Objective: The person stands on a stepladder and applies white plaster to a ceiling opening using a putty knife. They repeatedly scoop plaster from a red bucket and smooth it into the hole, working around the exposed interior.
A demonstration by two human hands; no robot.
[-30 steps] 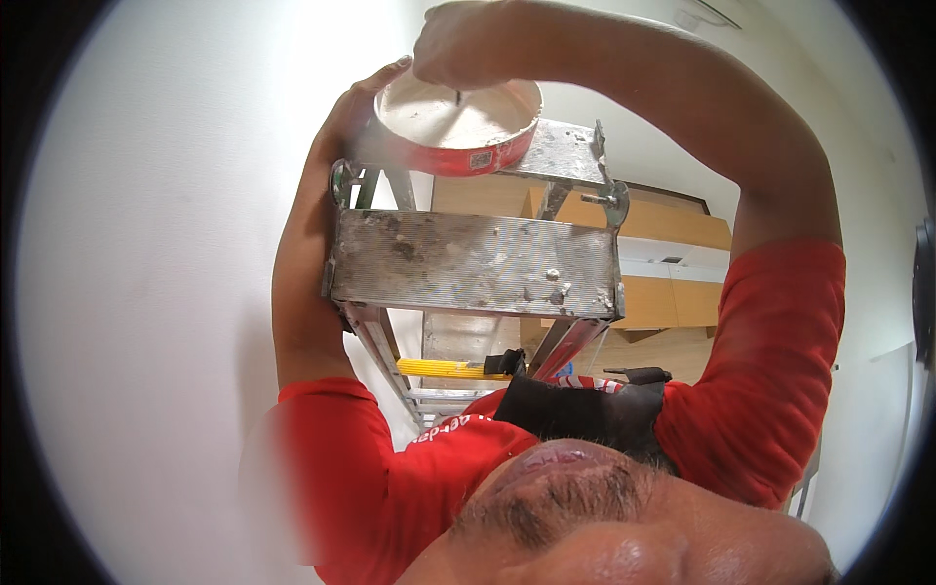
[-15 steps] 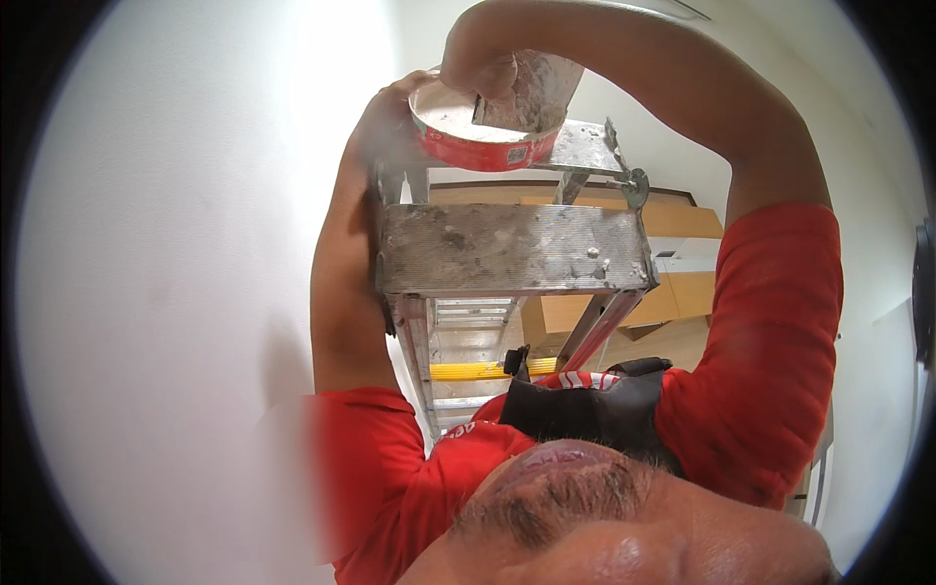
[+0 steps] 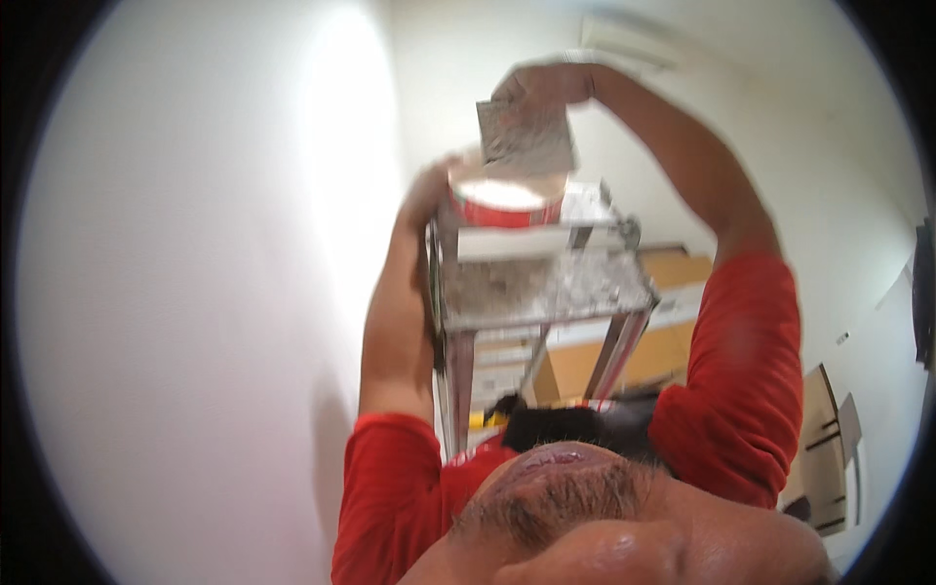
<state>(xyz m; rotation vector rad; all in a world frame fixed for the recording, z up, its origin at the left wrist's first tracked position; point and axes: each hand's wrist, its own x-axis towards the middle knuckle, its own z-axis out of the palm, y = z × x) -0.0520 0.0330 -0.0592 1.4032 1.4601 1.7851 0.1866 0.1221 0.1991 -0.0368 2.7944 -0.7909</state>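
Note:
My right hand [image 3: 546, 84] is closed at the top of a broad, flat putty knife [image 3: 527, 136], its grey blade smeared and hanging down. The blade is just above a round red tub [image 3: 507, 214] with whitish filling, and its lower edge overlaps the tub's mouth. At the tub's left side is my left hand [image 3: 429, 187], its fingers curled against the rim and partly blurred. The tub sits on the top of a metal stepladder [image 3: 585, 207]. Motion blur softens both hands and the blade.
A wide, stained step [image 3: 546, 285] of the ladder lies below the tub. The white wall [image 3: 195, 273] rises close on my left. Brown panels [image 3: 673, 341] show low behind the ladder, and a white wall-mounted unit [image 3: 629, 41] hangs high at the back.
My right hand has lifted the putty knife up out of the tub. The view has shifted, so tub and ladder appear lower and farther right. My left hand stays at the tub.

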